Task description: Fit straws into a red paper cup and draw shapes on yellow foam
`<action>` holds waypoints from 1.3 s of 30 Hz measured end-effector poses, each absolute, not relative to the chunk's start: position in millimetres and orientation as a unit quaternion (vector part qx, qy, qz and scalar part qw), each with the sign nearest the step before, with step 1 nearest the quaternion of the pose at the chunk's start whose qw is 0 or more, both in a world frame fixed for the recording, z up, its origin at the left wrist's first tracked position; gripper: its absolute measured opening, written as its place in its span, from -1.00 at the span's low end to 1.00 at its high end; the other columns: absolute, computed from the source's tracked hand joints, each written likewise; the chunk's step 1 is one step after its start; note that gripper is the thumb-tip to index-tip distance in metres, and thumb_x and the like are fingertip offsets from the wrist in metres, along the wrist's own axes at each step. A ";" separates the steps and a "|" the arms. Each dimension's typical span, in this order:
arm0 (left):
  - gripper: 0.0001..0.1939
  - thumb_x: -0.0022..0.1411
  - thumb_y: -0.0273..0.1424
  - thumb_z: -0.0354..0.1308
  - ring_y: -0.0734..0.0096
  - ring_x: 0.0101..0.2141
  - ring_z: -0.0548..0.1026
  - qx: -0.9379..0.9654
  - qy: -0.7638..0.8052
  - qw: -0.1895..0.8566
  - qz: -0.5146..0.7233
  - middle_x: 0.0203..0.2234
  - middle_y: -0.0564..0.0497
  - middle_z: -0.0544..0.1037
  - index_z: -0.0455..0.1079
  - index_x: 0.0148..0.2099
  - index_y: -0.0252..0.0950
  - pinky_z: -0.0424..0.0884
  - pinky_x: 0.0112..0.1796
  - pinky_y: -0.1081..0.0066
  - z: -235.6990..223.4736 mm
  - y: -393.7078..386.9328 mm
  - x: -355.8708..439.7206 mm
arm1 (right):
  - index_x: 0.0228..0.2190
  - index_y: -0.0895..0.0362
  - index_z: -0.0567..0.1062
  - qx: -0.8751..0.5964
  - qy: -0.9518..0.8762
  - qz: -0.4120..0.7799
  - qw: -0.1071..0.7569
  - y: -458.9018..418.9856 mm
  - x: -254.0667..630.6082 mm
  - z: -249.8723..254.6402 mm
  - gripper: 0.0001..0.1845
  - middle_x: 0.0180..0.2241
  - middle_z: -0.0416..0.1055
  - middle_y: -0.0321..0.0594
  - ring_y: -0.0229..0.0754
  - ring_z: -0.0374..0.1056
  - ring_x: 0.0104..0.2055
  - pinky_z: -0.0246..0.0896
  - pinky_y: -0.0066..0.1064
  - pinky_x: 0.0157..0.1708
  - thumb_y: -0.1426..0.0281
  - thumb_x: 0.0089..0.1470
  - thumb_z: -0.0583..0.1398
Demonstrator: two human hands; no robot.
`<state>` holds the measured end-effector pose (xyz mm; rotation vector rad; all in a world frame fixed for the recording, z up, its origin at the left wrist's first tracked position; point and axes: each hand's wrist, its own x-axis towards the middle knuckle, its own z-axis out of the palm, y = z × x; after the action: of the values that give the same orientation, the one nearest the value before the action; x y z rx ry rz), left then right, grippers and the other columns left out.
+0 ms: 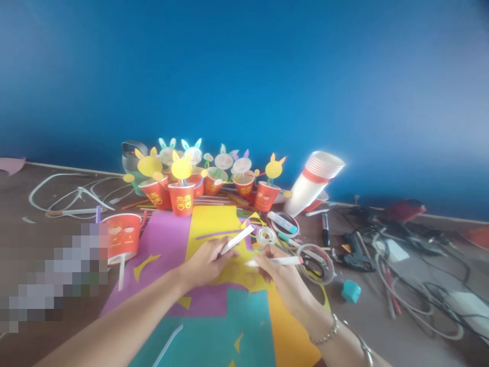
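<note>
My left hand (208, 260) is closed around a slim white stick-like piece (239, 239) that points up and to the right; its exact kind is unclear. In my right hand (273, 267) is a white marker (288, 260) with a reddish end, its other end pointing left. Both hands are over a yellow paper sheet (214, 219), which lies among purple paper (164, 234) and teal paper (206, 336). Just beyond my right hand is a roll of clear tape (266, 236). Yellow paper scraps (145, 265) are scattered on the sheets.
Red paper cups (182, 199) with paper animal heads stand along the blue wall (244, 76). A leaning stack of white cups (315, 178) is at back right. To the right lie a glue gun (355, 252), a teal cap (351, 291) and tangled cables (416, 306). Another red cup (122, 237) is at left.
</note>
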<state>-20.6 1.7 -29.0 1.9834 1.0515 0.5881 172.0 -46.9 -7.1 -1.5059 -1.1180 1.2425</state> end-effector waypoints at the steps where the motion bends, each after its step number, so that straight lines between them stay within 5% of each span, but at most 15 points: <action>1: -0.67 0.37 -0.19 -0.08 0.24 -0.25 0.55 0.781 0.414 0.404 0.235 -0.31 -0.02 0.61 0.40 -0.07 -0.26 0.42 -0.20 0.38 -28.9 1.4 -20.6 | -0.66 0.06 0.22 -0.614 -0.468 0.477 0.420 -44.1 168.0 -9.5 -0.72 -0.72 0.24 -0.40 -0.32 0.09 -0.65 -0.02 -0.47 -0.63 0.24 -0.12 0.20; 9: -0.68 0.38 -0.22 -0.08 0.23 -0.21 0.54 0.777 0.396 0.417 0.257 -0.26 -0.04 0.60 0.39 -0.01 -0.24 0.42 -0.14 0.36 -28.5 1.2 -23.0 | -0.70 0.03 0.16 -0.640 -0.563 0.348 0.390 -34.3 158.5 -33.9 -0.74 -0.76 0.14 -0.44 -0.32 0.05 -0.68 -0.06 -0.48 -0.68 0.31 -0.16 0.15; 24: -0.69 0.38 -0.26 -0.08 0.23 -0.20 0.56 0.774 0.390 0.427 0.257 -0.22 -0.06 0.61 0.38 0.01 -0.26 0.43 -0.13 0.37 -31.5 2.4 -22.7 | -0.67 0.03 0.20 -0.628 -0.578 0.364 0.373 -38.1 158.4 -37.2 -0.74 -0.76 0.26 -0.41 -0.30 0.14 -0.70 -0.01 -0.50 -0.73 0.32 -0.10 0.17; 39: -0.70 0.39 -0.26 -0.09 0.23 -0.13 0.56 0.773 0.381 0.438 0.254 -0.17 -0.07 0.62 0.37 -0.02 -0.28 0.39 -0.11 0.41 -29.5 2.0 -22.5 | -0.67 0.02 0.16 -0.648 -0.602 0.302 0.354 -37.4 157.8 -38.9 -0.77 -0.74 0.18 -0.43 -0.30 0.11 -0.67 0.00 -0.48 -0.70 0.34 -0.13 0.12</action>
<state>-22.5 2.0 -29.5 1.9212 0.9482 0.6323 157.8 -37.4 -38.9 -1.6767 -1.5575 0.7820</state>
